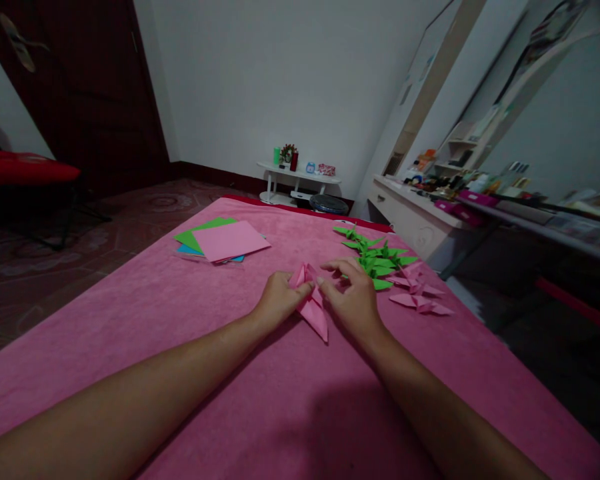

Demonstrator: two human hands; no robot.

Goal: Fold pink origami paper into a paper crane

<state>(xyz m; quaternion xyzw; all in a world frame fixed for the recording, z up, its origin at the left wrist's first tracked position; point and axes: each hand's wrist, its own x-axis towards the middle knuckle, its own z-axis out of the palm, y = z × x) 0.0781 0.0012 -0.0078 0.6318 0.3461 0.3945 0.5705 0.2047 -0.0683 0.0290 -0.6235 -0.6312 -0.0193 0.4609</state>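
Note:
A partly folded piece of pink origami paper (314,319) is held above the pink cloth, its long point turned toward me. My left hand (281,295) grips its left side, thumb on top and the other fingers mostly hidden beneath. On the right edge are the thumb and curled forefinger of my right hand (353,293), lightly pinching it. Beside that hand lie several folded green paper cranes (380,257) in a cluster. Folded pink paper cranes (423,305) lie nearer to me on the right.
A stack of square paper sheets (233,240), pink over green and blue, lies at the left of the cloth-covered surface (180,373). Beyond its far edge stands a low white shelf (300,175). A dressing table (415,217) with bottles and boxes stands at right.

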